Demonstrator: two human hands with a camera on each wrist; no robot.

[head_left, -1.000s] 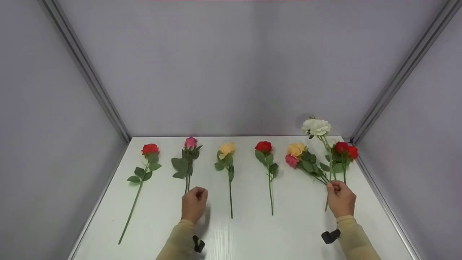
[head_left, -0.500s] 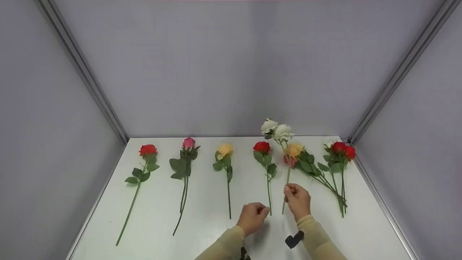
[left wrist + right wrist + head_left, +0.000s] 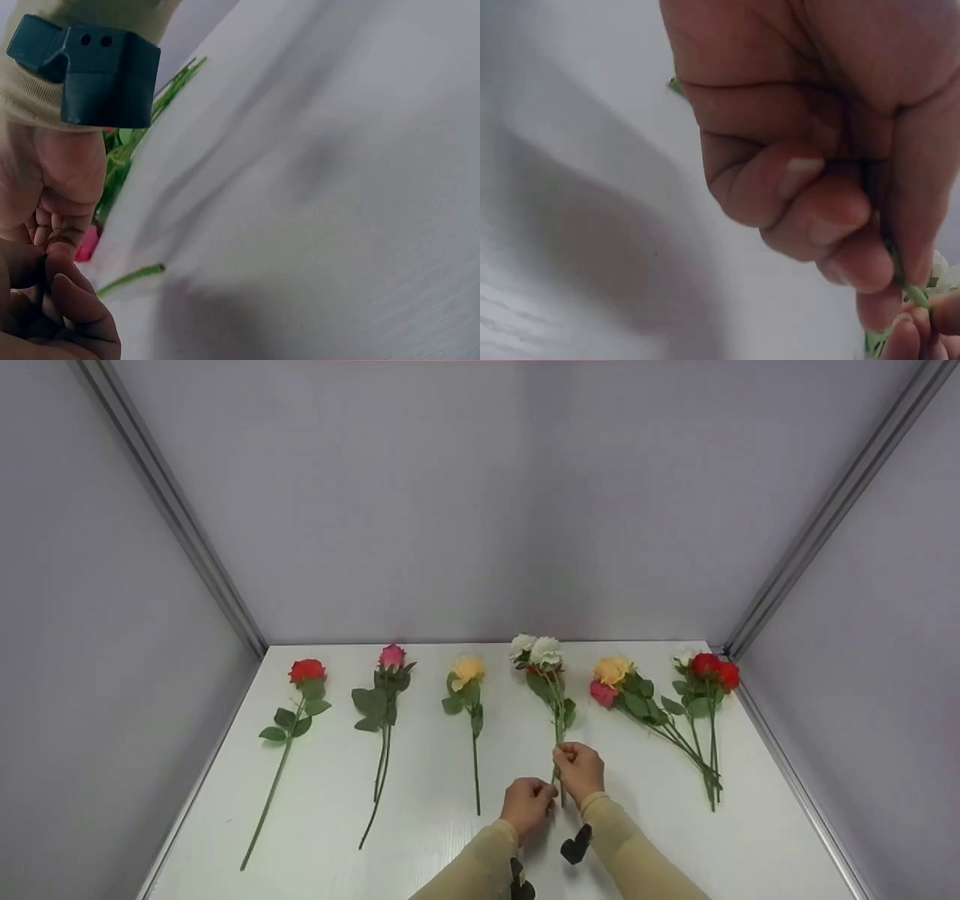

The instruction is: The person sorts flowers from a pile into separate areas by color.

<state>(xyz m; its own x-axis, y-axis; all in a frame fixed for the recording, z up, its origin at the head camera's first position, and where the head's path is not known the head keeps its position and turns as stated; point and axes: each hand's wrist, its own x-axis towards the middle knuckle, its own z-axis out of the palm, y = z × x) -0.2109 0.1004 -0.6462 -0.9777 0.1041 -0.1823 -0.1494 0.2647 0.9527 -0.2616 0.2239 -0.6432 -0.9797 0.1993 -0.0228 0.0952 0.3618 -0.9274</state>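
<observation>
left hand (image 3: 527,804) and right hand (image 3: 582,771) pinch white roses (image 3: 546,651) low down, likely to steady them above a red rose (image 3: 538,683).

From the bare right hand (image 3: 581,771), the smooth white tabletop (image 3: 641,802) gives passage at three o'clock as far as the crossed slender green stems (image 3: 708,771). Obstacles: at eleven, the two-headed white flower (image 3: 546,651) over a red rose (image 3: 534,668); at eight, the bare left hand (image 3: 527,805).

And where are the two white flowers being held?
In the head view, the white flowers are just right of centre, partly hiding a red flower, with a yellow flower to their left.
</observation>
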